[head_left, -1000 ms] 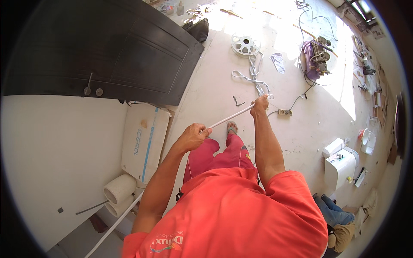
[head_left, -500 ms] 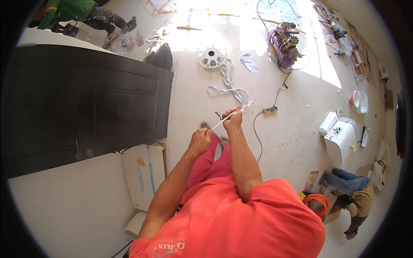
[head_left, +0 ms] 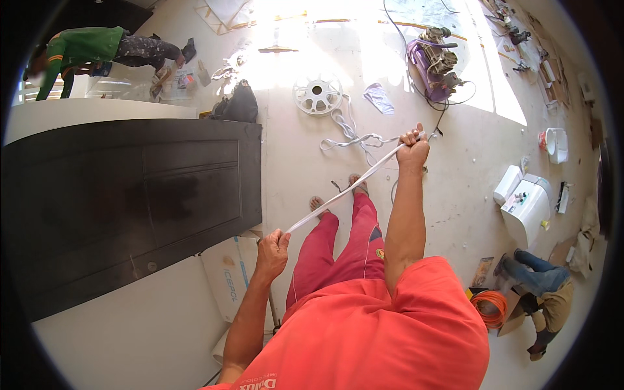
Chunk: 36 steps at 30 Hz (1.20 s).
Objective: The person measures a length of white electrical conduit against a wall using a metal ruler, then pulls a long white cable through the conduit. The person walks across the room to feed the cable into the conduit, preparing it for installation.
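A length of white LED strip is stretched slantwise between my hands. My left hand is closed on its lower end, near the corner of the dark door. My right hand grips it farther up and to the right, above my legs and feet, with its fingers wrapped round it. Beyond my right hand, more of the strip lies in loose loops on the floor and leads to a white spoked reel, which lies flat.
A dark panelled door lies at left, above a white carton. A purple compressor with trailing cables stands ahead. A white fixture and an orange coiled hose are at right. One person bends at far left, another at lower right.
My hands have moved far apart, the right one up and to the right, the left one down and left. The strip between them is now long and taut.
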### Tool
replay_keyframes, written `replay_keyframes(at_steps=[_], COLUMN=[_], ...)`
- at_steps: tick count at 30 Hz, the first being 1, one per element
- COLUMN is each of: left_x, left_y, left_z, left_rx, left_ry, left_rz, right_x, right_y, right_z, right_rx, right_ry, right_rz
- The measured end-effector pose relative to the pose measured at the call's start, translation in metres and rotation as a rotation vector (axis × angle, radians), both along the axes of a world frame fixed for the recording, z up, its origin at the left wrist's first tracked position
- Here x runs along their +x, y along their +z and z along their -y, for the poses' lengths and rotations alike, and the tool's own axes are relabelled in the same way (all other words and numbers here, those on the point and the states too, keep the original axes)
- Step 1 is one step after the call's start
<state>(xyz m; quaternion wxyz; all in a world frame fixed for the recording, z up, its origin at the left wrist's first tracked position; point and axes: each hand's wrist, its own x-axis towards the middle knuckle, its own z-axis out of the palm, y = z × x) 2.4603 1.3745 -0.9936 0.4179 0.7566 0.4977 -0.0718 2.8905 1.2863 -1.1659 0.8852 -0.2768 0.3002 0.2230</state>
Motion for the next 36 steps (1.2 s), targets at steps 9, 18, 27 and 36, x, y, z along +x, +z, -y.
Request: replay_keyframes(at_steps=[9, 18, 27, 36], left_x=[-0.022, 0.012, -0.024, -0.001], left_y=[0.049, 0.023, 0.045, 0.036], left_z=[-0.063, -0.032, -0.083, -0.063], left_rx=[0.126, 0.003, 0.113, 0.088], left_ry=[0.242, 0.143, 0.259, 0.192], left_rz=[-0.094, -0.059, -0.059, -0.031], right_x=[-0.166, -0.013, -0.148, -0.027], right_y=[-0.177, 0.156, -0.033, 0.167], right_z=[0.072, -0.036, 0.089, -0.019], right_rx=[-0.549, -0.64, -0.746, 0.294], right_ry=[0.665, 0.299, 0.589, 0.532], right_rz=[-0.572, 0.334, -0.64, 0.158])
